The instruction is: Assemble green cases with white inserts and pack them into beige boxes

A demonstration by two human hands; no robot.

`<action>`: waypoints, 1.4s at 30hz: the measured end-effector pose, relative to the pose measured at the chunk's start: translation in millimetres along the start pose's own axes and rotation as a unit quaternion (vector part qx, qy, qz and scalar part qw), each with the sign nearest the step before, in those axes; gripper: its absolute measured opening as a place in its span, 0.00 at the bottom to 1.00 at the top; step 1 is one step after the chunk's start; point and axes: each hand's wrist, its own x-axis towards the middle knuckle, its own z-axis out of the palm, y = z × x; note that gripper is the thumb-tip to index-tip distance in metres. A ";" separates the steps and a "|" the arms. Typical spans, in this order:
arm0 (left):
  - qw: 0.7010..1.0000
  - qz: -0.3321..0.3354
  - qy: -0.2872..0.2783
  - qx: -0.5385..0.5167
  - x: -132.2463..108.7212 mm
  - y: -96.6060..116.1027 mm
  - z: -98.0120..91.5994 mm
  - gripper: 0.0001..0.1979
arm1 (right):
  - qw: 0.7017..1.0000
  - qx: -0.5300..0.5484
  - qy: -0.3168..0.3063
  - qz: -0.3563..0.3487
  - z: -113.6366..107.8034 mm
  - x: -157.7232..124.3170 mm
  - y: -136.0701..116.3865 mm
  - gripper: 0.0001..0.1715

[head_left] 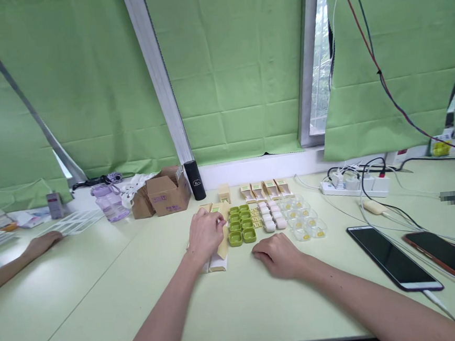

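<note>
My left hand [206, 234] is over a group of flat cream cartons [218, 266], its fingers curled and the thumb close to the forefinger. Whatever it may pinch is hidden. On the table lies my right hand [279, 253], fingers folded in and nothing visible in them. Between and beyond the hands stand rows of small green square cups [236, 237]. Beside them come small yellow pieces [257, 218], then white and pale pink rounded blocks [269, 225]. Clear plastic cups with yellow centres [302, 234] sit to the right.
Several open folded cartons [271, 189] and one upright carton [224, 193] stand behind. A black bottle [195, 180], cardboard box [168, 195] and purple jug [112, 203] are back left. Phones [394, 257], cables and a power strip [355, 186] lie right. Another person's hand [42, 244] rests far left.
</note>
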 end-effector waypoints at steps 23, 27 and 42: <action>0.968 -0.218 -0.050 0.114 169.2 -21.3 82.8 0.44 | 0.999 0.021 0.047 0.016 -1.6 -3.2 5.0 0.09; 0.970 -0.200 -0.045 0.129 168.3 -15.3 84.8 0.39 | 0.998 0.017 0.060 0.014 -2.3 -2.4 5.9 0.09; 0.996 0.033 0.087 0.004 84.3 51.8 -1.9 0.21 | 0.939 0.063 0.336 0.035 -37.7 4.1 36.3 0.14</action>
